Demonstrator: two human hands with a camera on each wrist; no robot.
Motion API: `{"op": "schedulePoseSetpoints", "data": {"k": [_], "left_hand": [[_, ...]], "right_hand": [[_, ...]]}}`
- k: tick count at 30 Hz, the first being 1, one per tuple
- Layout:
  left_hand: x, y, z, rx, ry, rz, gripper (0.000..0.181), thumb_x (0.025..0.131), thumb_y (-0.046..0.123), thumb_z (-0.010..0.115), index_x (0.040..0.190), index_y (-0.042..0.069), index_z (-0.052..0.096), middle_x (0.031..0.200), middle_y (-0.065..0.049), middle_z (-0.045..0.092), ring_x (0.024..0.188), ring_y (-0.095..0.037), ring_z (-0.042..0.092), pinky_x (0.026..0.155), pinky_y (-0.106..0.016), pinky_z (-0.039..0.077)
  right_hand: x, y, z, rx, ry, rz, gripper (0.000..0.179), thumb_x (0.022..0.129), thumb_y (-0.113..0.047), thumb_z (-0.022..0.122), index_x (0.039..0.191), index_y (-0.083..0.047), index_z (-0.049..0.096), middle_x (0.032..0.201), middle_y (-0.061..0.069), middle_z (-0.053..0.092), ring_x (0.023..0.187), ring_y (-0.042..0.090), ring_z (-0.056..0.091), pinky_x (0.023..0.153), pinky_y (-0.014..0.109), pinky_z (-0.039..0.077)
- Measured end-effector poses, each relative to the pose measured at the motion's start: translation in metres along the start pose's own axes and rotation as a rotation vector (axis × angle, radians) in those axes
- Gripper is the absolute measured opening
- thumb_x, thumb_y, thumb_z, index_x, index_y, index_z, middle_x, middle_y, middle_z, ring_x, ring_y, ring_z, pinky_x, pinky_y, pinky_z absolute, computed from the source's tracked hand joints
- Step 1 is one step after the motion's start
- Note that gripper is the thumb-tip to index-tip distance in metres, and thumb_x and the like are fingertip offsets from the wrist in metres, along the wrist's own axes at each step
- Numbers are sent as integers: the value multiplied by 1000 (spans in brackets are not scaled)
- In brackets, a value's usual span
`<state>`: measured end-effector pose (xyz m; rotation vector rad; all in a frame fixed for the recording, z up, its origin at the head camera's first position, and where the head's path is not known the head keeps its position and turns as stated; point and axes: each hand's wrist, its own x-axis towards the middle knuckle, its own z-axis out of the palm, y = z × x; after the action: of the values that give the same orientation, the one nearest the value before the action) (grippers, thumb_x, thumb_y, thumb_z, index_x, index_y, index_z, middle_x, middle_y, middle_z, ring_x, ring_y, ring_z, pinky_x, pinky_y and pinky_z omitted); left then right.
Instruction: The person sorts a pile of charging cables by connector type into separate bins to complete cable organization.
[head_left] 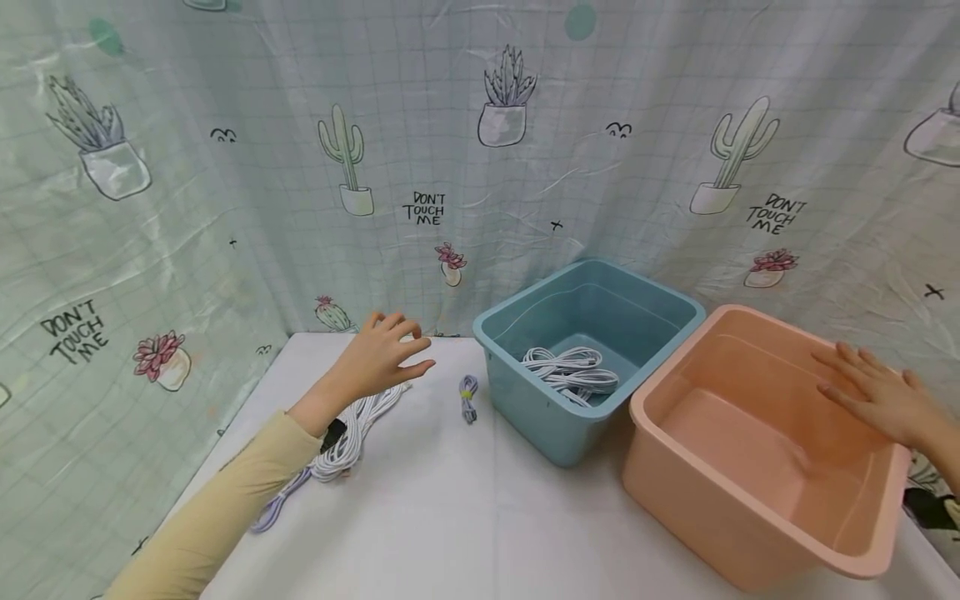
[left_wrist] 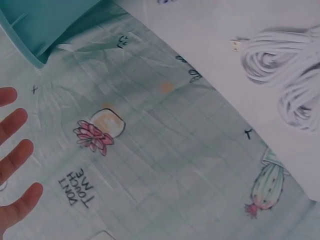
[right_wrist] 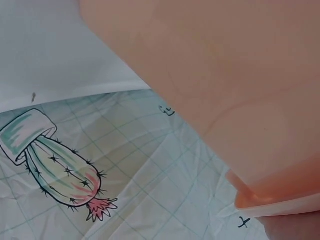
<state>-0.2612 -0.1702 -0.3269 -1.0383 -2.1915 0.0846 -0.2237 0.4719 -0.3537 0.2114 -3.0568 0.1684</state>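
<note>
My left hand (head_left: 382, 354) hovers above the white table, left of the blue bin (head_left: 525, 425), fingers spread and slightly bent, holding nothing. In the left wrist view its fingertips (left_wrist: 20, 160) show at the left edge. A bundle of white cable (head_left: 352, 442) lies partly hidden under the left forearm, with a purple cable (head_left: 273, 508) beside it. A small purple cable (head_left: 468, 398) in a yellow tie is right of that hand. My right hand (head_left: 877, 396) reaches over the right side of the orange-pink bin (head_left: 712, 508), fingers extended; the right wrist view shows part of it against the rim.
Coiled white cables (head_left: 573, 371) lie inside the blue bin, which stands against the orange-pink bin. A patterned curtain (head_left: 420, 100) hangs behind and left of the table (head_left: 420, 525). Something black (head_left: 333, 435) sits by the left wrist.
</note>
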Motion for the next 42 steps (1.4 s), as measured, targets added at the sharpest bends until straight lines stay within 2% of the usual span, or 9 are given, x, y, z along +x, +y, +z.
{"op": "schedulePoseSetpoints", "data": {"k": [4,14,18,23,29,36,42], "left_hand": [[-16,-4,-1,15,-23,-25,19,75,35,67,85,19,62,84,-1,57,82,-22,50,72,-44,40],[-55,-20,-1,44,-111,-101,23,73,33,68,89,18,63,84,-2,58,81,-23,49,68,-42,37],[-69,-28,7,61,-106,-74,25,72,31,69,91,17,63,83,-3,57,78,-23,48,66,-41,36],[-87,-39,18,60,-96,-16,26,71,29,69,92,16,63,83,-4,56,77,-23,48,66,-42,37],[-107,-48,26,53,-150,-7,25,71,28,70,92,17,62,84,-5,56,77,-23,48,65,-41,37],[-124,-52,34,60,-243,-10,24,75,31,67,97,21,65,88,-6,59,81,-24,51,68,-43,40],[-134,-54,39,69,-266,5,25,74,29,69,98,22,66,90,-5,60,81,-24,51,67,-44,40]], "right_hand": [[-1,-1,-1,9,-20,-19,69,94,-38,34,142,-8,-5,140,30,-17,127,49,-19,93,66,-20],[-1,-3,-5,-7,-64,44,75,92,-47,32,140,-7,-10,137,31,-21,124,52,-20,89,72,-14],[-1,-1,-5,-26,-55,64,76,92,-50,32,141,-9,-9,138,31,-18,124,53,-16,88,74,-9],[1,7,0,-17,-47,60,76,91,-50,33,141,-10,-7,139,32,-15,125,53,-16,87,74,-9],[3,3,-2,-1,-43,70,75,91,-51,32,142,-8,-4,139,32,-13,125,52,-16,88,74,-10],[0,-4,-5,-2,-30,51,72,93,-47,32,142,-6,-2,139,33,-13,125,53,-15,89,73,-9],[-2,-6,-7,-2,-25,53,71,93,-46,31,141,-5,-1,139,33,-13,125,55,-12,89,74,-7]]}}
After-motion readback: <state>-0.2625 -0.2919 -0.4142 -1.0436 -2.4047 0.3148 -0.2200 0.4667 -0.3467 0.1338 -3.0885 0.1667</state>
